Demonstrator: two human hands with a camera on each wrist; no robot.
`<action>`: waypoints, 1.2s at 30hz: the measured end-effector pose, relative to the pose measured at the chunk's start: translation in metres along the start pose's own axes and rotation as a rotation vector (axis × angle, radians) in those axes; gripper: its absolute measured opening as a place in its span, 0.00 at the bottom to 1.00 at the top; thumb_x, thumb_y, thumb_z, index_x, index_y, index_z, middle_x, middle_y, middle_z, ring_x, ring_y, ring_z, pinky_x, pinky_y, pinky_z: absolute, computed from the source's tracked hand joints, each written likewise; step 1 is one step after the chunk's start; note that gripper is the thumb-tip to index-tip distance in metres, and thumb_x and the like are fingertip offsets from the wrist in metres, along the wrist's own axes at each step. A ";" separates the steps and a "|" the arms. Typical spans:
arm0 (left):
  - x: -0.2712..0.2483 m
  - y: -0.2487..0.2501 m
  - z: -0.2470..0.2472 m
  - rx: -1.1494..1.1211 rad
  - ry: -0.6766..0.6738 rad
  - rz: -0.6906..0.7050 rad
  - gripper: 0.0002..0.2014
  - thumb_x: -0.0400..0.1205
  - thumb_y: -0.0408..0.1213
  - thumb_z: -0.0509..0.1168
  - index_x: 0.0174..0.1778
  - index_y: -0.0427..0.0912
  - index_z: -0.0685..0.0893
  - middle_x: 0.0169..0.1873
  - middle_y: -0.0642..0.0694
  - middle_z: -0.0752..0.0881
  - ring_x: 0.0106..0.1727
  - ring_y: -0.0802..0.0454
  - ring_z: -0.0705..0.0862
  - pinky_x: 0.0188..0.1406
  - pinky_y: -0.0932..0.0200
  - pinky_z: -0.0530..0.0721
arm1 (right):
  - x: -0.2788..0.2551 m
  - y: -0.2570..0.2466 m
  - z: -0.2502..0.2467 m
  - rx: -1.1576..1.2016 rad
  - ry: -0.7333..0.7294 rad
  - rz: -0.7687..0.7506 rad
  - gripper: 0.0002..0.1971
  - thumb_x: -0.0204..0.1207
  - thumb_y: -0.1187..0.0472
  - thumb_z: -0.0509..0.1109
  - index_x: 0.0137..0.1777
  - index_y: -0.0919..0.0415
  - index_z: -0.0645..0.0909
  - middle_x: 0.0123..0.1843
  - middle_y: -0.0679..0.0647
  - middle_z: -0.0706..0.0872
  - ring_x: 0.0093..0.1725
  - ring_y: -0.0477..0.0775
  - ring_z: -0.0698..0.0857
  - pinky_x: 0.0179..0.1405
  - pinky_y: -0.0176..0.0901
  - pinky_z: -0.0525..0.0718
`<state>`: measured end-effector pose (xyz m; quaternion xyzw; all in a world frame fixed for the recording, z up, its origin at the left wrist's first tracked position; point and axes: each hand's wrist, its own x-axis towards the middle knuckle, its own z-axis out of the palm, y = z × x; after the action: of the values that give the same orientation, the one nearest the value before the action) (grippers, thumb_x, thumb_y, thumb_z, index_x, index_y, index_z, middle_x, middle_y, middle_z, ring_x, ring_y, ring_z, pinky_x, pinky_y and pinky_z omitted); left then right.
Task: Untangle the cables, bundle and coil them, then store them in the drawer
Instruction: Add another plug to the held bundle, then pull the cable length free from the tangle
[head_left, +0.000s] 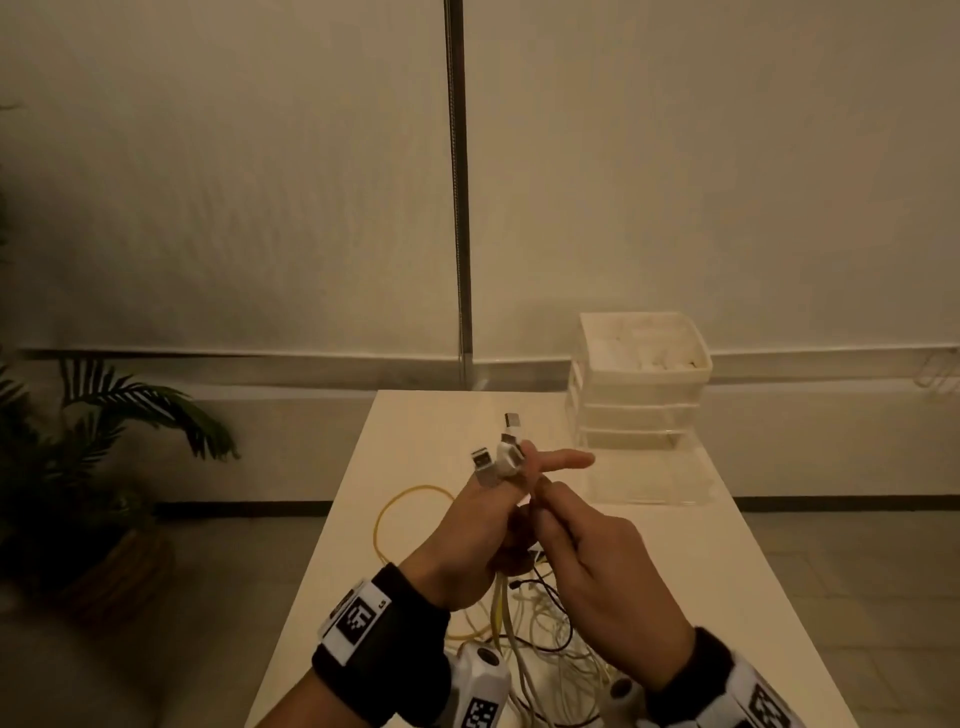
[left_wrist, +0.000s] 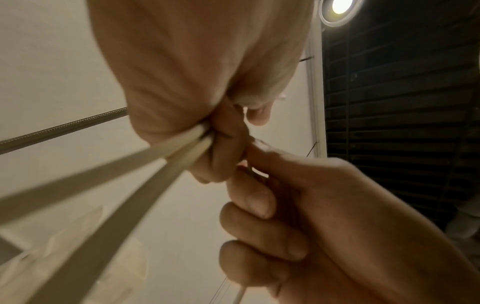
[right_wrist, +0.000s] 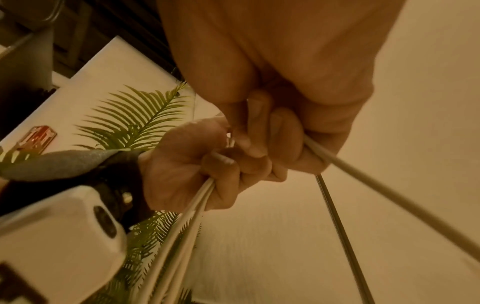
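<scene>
A left hand (head_left: 470, 525) closes its grip on a gathered bunch of pale cables (right_wrist: 182, 222), their USB plugs (head_left: 501, 457) standing up past the thumb, while the right hand (head_left: 597, 566) pinches a single strand (right_wrist: 363, 174) just beside that fist; the index finger points out straight. Both hands work raised above the surface (head_left: 415, 441), near the person.

Below the wrists the remaining cables hang into a loose tangle (head_left: 540, 639) of white, black and yellow line, a yellow loop (head_left: 410, 512) lying to the left. A hard pull by the right hand would likely tighten a crossing in that tangle rather than free it, or drag strands from the left hand's bunch, and the plugs could catch on a loop.

The drawer unit (head_left: 641, 384) stands at the far right corner, its lowest drawer (head_left: 649, 475) apparently pulled out toward the hands. The surface is narrow, both long edges close to the tangle; slack swept sideways could slide off, most readily on the left. Open room lies ahead, between hands and drawer.
</scene>
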<state>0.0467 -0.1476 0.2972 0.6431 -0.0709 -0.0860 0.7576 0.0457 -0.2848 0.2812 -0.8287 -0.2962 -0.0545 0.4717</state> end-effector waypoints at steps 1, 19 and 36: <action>-0.001 -0.001 0.003 0.039 0.021 0.034 0.26 0.82 0.60 0.53 0.61 0.49 0.88 0.29 0.35 0.60 0.28 0.43 0.52 0.23 0.55 0.52 | 0.000 0.000 0.001 -0.011 -0.008 0.003 0.12 0.85 0.61 0.58 0.59 0.43 0.77 0.32 0.42 0.83 0.33 0.40 0.81 0.29 0.25 0.71; -0.009 0.048 -0.047 0.217 0.258 0.156 0.17 0.85 0.49 0.58 0.38 0.41 0.80 0.24 0.51 0.68 0.21 0.55 0.63 0.18 0.63 0.61 | 0.005 0.135 0.012 0.196 -0.114 0.265 0.17 0.85 0.61 0.60 0.33 0.59 0.72 0.24 0.40 0.74 0.26 0.39 0.69 0.33 0.39 0.68; 0.052 0.032 -0.006 0.683 0.611 0.524 0.13 0.80 0.24 0.57 0.43 0.50 0.78 0.26 0.55 0.76 0.25 0.57 0.70 0.25 0.57 0.69 | 0.062 0.093 -0.036 0.426 -0.183 0.135 0.09 0.83 0.70 0.61 0.42 0.71 0.79 0.30 0.60 0.76 0.29 0.50 0.74 0.33 0.34 0.76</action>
<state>0.1003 -0.1479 0.3279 0.8098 -0.0293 0.3259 0.4870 0.1541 -0.3223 0.2546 -0.7298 -0.2866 0.1163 0.6097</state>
